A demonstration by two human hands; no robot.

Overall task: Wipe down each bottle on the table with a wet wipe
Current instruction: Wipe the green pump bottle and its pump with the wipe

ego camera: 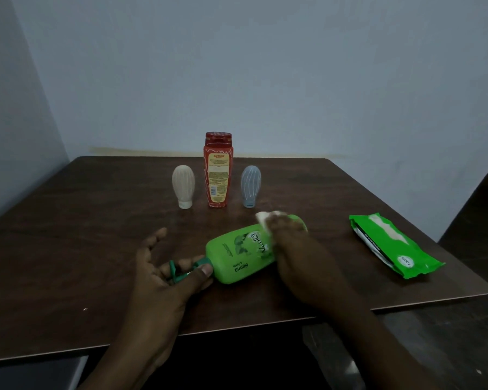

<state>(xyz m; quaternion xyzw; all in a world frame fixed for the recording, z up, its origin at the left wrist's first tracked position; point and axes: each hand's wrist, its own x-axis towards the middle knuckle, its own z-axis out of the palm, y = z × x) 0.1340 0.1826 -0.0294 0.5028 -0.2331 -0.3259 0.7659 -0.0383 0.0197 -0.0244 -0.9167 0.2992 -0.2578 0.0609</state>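
Left hand (164,274) pinches the green bottle (237,260) by its cap. Right hand (296,249) clutches a wipe (265,216) against its far end. It lies sideways on the desk (96,220), probably light, slick plastic, best steadied at the neck.

Seemingly a plain home room: dark wooden table (68,249), bare pale-blue walls (265,66), red toiletry bottle (217,175).

Bottle row (218,175) behind lying bottle (228,250), wipe (265,216) seemingly atop, pack (392,244) right
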